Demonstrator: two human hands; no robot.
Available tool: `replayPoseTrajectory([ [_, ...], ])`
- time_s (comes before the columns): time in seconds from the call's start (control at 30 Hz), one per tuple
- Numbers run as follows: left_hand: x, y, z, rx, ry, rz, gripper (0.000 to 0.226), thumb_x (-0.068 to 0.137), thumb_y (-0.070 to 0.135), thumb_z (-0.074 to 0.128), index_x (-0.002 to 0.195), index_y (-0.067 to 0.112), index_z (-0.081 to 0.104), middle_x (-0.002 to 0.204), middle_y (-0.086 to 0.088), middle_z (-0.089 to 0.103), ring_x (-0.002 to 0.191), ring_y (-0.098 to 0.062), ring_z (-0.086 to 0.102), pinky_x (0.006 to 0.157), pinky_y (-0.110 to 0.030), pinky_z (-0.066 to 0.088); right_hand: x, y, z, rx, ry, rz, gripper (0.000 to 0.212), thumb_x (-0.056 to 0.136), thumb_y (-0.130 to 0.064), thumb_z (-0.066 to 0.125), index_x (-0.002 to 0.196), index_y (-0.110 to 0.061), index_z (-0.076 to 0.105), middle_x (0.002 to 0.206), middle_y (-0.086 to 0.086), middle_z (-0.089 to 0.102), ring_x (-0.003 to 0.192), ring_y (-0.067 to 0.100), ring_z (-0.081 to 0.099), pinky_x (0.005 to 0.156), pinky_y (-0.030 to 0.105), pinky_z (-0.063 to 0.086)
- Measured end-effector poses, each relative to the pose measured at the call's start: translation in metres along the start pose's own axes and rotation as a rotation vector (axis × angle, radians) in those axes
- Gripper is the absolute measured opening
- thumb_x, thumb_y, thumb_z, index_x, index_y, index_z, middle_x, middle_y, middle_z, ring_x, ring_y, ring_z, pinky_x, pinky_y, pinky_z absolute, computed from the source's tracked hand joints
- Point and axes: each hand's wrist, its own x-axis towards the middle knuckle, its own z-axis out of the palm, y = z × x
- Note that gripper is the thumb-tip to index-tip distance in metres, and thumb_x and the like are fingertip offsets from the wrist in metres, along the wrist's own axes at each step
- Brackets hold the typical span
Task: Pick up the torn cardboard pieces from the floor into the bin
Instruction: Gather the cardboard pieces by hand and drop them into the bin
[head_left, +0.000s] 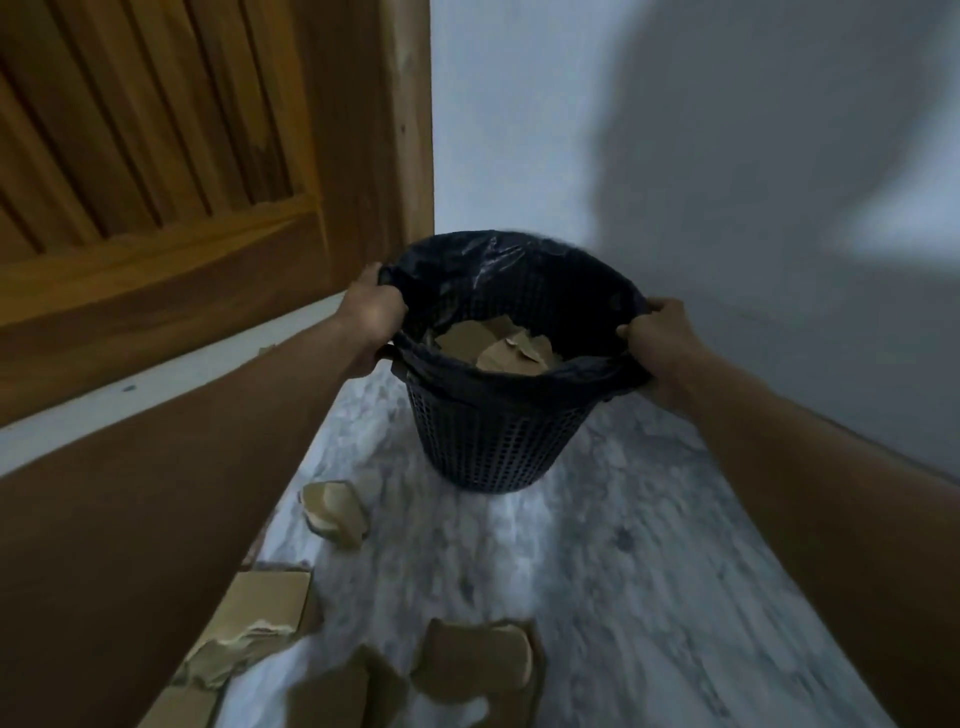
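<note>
A dark mesh bin (493, 441) lined with a black plastic bag (519, 270) stands on the marble floor in the corner. My left hand (371, 317) grips the bag-covered rim on the left side. My right hand (657, 343) grips the rim on the right. Torn brown cardboard pieces (498, 345) lie inside the bin. More torn cardboard lies on the floor in front: a small piece (335, 512), a larger one (260, 618) beside my left arm, and another piece (478, 665) near the bottom edge.
A wooden door (171, 182) with a slatted panel fills the left, its white threshold (156, 374) under my left forearm. White walls (675, 156) meet behind and to the right of the bin. Marble floor (649, 571) stretches to the right of the pieces.
</note>
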Motion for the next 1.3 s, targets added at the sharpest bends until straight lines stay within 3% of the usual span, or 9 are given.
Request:
replayPoseTrajectory([
  [0.13, 0.001, -0.010, -0.008, -0.034, -0.020, -0.019, 0.051, 0.102, 0.006, 0.037, 0.150, 0.023, 0.034, 0.115, -0.016, 0.060, 0.083, -0.031, 0.060, 0.063, -0.041, 0.058, -0.001, -0.018, 0.010, -0.148, 0.013, -0.031, 0.046, 0.096, -0.012, 0.060, 0.136, -0.007, 0.040, 0.109, 0.011, 0.054, 0.099, 0.032, 0.060, 0.092, 0.052, 0.056],
  [0.27, -0.002, -0.012, -0.005, -0.026, -0.011, -0.054, 0.054, 0.104, 0.013, 0.039, 0.154, 0.032, 0.028, 0.107, -0.005, 0.058, 0.092, -0.035, 0.063, 0.070, -0.047, 0.058, -0.001, -0.020, 0.019, -0.208, 0.035, -0.043, 0.063, 0.096, -0.025, 0.058, 0.150, -0.001, 0.034, 0.140, 0.018, 0.053, 0.117, 0.034, 0.059, 0.097, 0.040, 0.051],
  [0.4, -0.007, -0.024, -0.013, -0.076, 0.021, -0.095, 0.048, 0.107, 0.045, 0.034, 0.153, 0.033, 0.034, 0.144, -0.008, 0.053, 0.118, -0.035, 0.057, 0.099, -0.058, 0.050, -0.018, -0.016, 0.032, -0.113, 0.189, -0.194, 0.070, 0.104, -0.037, 0.046, 0.161, -0.011, 0.015, 0.163, 0.013, 0.028, 0.146, 0.029, 0.035, 0.116, 0.035, 0.029],
  [0.53, -0.032, -0.059, -0.028, -0.133, 0.106, -0.168, 0.074, 0.101, 0.068, 0.022, 0.159, 0.022, 0.027, 0.159, -0.006, 0.037, 0.137, -0.033, 0.045, 0.107, -0.052, 0.043, -0.069, 0.010, 0.046, -0.061, 0.291, -0.449, 0.067, 0.105, -0.039, 0.043, 0.162, -0.017, 0.014, 0.169, 0.009, 0.013, 0.155, 0.022, 0.013, 0.124, 0.036, 0.012],
  [0.63, -0.064, -0.107, -0.047, -0.055, 0.259, -0.160, 0.071, 0.103, 0.063, 0.027, 0.157, 0.018, 0.033, 0.161, -0.009, 0.037, 0.144, -0.033, 0.038, 0.116, -0.048, 0.034, -0.116, 0.053, 0.061, -0.038, 0.307, -0.524, 0.068, 0.107, -0.035, 0.042, 0.163, -0.014, 0.009, 0.170, 0.010, 0.004, 0.156, 0.023, 0.001, 0.117, 0.025, 0.001],
  [0.7, -0.095, -0.142, -0.057, 0.072, 0.365, -0.111, 0.064, 0.105, 0.056, 0.032, 0.155, 0.016, 0.037, 0.159, -0.011, 0.039, 0.146, -0.033, 0.037, 0.120, -0.041, 0.027, -0.148, 0.092, 0.073, -0.048, 0.290, -0.525, 0.071, 0.105, -0.039, 0.040, 0.163, -0.013, 0.009, 0.170, 0.012, 0.004, 0.156, 0.025, 0.002, 0.121, 0.036, 0.002],
  [0.83, -0.164, -0.211, -0.076, 0.482, 0.432, -0.159, 0.069, 0.101, 0.062, 0.038, 0.159, 0.028, 0.027, 0.160, -0.014, 0.037, 0.151, -0.039, 0.021, 0.119, -0.051, 0.019, -0.206, 0.178, 0.111, -0.226, -0.047, -0.330, 0.077, 0.097, -0.064, 0.030, 0.161, -0.032, 0.001, 0.170, 0.010, -0.005, 0.157, 0.024, -0.002, 0.122, 0.054, -0.001],
  [1.0, -0.213, -0.298, -0.101, 0.883, 0.364, -0.338, 0.104, 0.068, 0.100, 0.022, 0.157, 0.051, -0.001, 0.169, -0.008, -0.012, 0.149, -0.043, -0.027, 0.110, -0.073, -0.016, -0.233, 0.241, 0.149, -0.888, -0.455, -0.434, 0.090, 0.086, -0.087, 0.021, 0.158, -0.045, -0.011, 0.167, 0.011, -0.019, 0.154, 0.037, -0.016, 0.116, 0.066, -0.014],
  [1.3, -0.205, -0.344, -0.118, 0.955, 0.376, -0.286, 0.104, 0.066, 0.101, 0.004, 0.157, 0.049, 0.001, 0.169, -0.013, -0.005, 0.154, -0.037, -0.014, 0.113, -0.072, -0.011, -0.186, 0.194, 0.238, -0.963, -0.659, -0.479, 0.108, 0.067, -0.100, 0.038, 0.151, -0.058, -0.017, 0.164, 0.007, -0.031, 0.149, 0.039, -0.029, 0.107, 0.078, -0.015],
])
